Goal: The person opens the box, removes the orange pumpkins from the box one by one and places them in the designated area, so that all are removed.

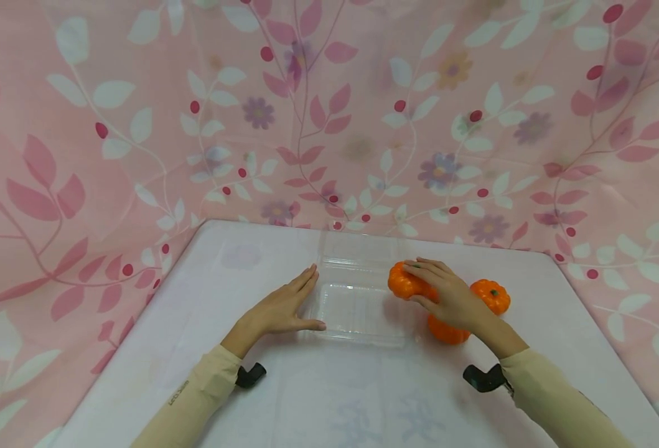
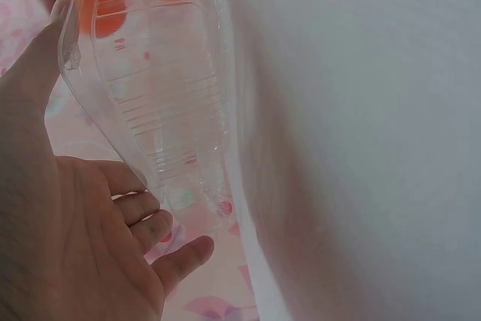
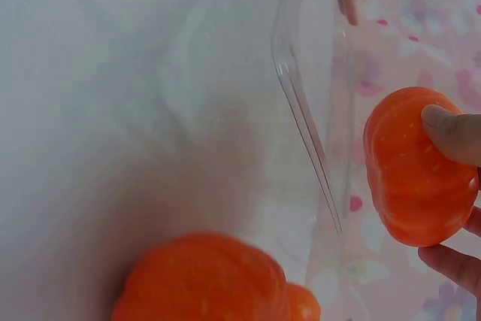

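My right hand [image 1: 449, 298] grips a small orange pumpkin [image 1: 403, 281] with a green stem, over the right side of a clear plastic clamshell box [image 1: 357, 314]. In the right wrist view, thumb and fingers are round the pumpkin [image 3: 409, 174], raised above the table. At the box's left side rests my left hand [image 1: 281, 311], fingers extended and thumb apart by the near left corner. The left wrist view has its fingers along the clear wall [image 2: 161, 103]. Two more orange pumpkins sit on the table, one [image 1: 448, 331] partly hidden below my right hand, the other [image 1: 493, 296] beyond my right wrist.
The box's clear lid [image 1: 363, 249] lies folded back on its far side. A white cloth covers the table [image 1: 239, 398]. Behind it hangs a pink floral curtain [image 1: 357, 149]. Black wrist cameras [image 1: 251, 376] stick out below both sleeves.
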`<state>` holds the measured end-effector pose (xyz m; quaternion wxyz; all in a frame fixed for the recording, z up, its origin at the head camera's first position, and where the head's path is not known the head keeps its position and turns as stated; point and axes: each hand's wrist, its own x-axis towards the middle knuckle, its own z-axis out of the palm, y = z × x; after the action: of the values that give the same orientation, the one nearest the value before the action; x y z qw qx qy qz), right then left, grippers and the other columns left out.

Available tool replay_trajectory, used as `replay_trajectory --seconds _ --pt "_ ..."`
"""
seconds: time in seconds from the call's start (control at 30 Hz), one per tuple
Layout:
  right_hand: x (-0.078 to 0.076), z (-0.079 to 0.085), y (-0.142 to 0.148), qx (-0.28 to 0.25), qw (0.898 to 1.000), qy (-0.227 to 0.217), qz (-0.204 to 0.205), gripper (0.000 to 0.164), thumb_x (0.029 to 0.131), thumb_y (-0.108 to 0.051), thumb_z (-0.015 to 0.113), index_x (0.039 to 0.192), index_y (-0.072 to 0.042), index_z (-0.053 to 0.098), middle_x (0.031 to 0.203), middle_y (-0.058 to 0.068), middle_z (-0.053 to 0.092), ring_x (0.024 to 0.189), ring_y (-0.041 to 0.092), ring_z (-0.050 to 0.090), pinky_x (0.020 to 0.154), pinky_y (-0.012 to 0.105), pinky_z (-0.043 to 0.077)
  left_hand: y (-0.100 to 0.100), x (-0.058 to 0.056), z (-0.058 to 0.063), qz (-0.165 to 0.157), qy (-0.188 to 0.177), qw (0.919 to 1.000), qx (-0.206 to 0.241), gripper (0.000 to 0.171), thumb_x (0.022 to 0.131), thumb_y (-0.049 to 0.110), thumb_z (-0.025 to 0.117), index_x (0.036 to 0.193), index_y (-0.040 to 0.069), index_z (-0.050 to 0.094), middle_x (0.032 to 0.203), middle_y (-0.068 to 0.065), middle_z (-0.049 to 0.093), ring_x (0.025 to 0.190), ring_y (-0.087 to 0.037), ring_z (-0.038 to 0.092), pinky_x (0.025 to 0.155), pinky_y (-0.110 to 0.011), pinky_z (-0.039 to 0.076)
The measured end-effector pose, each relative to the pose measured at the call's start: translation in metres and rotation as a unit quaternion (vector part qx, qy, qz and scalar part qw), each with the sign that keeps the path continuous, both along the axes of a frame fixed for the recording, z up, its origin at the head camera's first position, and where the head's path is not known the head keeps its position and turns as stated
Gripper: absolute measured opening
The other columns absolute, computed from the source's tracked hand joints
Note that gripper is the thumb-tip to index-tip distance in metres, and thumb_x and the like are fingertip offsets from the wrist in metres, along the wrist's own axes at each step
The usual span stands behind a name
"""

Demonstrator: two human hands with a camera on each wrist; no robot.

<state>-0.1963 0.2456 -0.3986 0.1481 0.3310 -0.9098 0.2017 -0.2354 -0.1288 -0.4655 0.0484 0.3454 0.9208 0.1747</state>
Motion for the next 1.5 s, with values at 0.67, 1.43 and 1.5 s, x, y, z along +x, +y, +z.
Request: replay_trajectory --seconds 0.67,1.43,1.5 --pt "0.032 0.004 0.086 -0.004 0.994 0.060 -0.087 0.078 0.066 -0.001 0.086 0.137 -0.008 0.056 0.137 0.014 0.057 0.128 0.039 0.045 0.114 0.007 0.018 0.001 0.001 0.000 -0.002 0.002 1.0000 0.005 0.120 0.076 0.083 0.053 0.157 0.007 0.007 0.166 -0.003 -0.002 0.153 -0.020 0.007 0.119 -0.048 0.028" --pt "0.067 -0.031 0.125 -0.018 0.992 0.070 -0.105 0.060 0.077 -0.026 0.082 0.130 -0.006 0.061 0.126 0.018 0.062 0.116 0.038 0.049 0.107 -0.001 0.016 0.001 0.000 0.001 -0.002 0.007 1.0000 0.000 0.121 0.076 0.083 0.052 0.157 0.005 0.008 0.166 -0.001 -0.004 0.153 -0.020 0.008 0.119 -0.047 0.029" --pt "0.069 -0.036 0.127 -0.019 0.991 0.068 -0.110 0.067 0.068 -0.012 0.088 0.130 -0.006 0.062 0.125 0.018 0.062 0.116 0.037 0.048 0.106 -0.002 0.016 0.001 0.000 0.001 -0.004 0.006 1.0000 0.001 0.121 0.076 0.083 0.052 0.157 0.006 0.008 0.166 -0.002 -0.004 0.153 -0.020 0.008 0.119 -0.047 0.028"
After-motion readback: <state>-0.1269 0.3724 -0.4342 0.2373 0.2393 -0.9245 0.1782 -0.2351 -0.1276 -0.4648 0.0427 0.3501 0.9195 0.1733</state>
